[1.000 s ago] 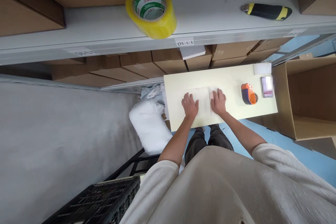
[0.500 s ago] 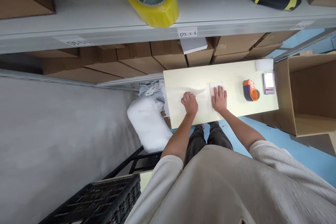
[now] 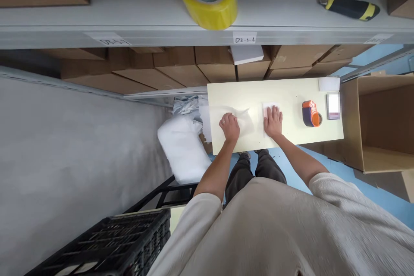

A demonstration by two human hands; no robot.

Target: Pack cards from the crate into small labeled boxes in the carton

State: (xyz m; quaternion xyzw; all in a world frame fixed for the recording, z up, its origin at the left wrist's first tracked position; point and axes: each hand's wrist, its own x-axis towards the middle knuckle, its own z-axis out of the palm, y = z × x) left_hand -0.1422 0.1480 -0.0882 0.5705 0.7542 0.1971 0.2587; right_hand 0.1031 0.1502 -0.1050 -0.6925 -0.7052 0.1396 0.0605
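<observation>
My left hand [image 3: 230, 127] is closed on a thin, see-through white sheet [image 3: 246, 123], crumpled where the fingers bunch it on the cream tabletop [image 3: 286, 91]. Part of the sheet runs back beneath that hand. My right hand [image 3: 273, 122] lies flat, fingers stretched, over a small flat whitish packet [image 3: 265, 107]; most of it is hidden under the palm. A gap separates the sheet from the packet. To the right of my right hand stands an orange and purple tape dispenser [image 3: 311, 113].
Near the table's right end lie a white pad [image 3: 329, 84] and a small blurred box [image 3: 333, 106]. An open carton [image 3: 360, 125] stands beyond. The shelf ahead bears a yellow tape roll [image 3: 211, 15] and a utility knife [image 3: 351, 7]. White foam wrap [image 3: 184, 148] and a black crate [image 3: 129, 241] sit left.
My left hand has gone from lying spread to gripping the sheet, pulling it left away from the packet. My right hand stays flat on the packet. The camera view has shifted slightly.
</observation>
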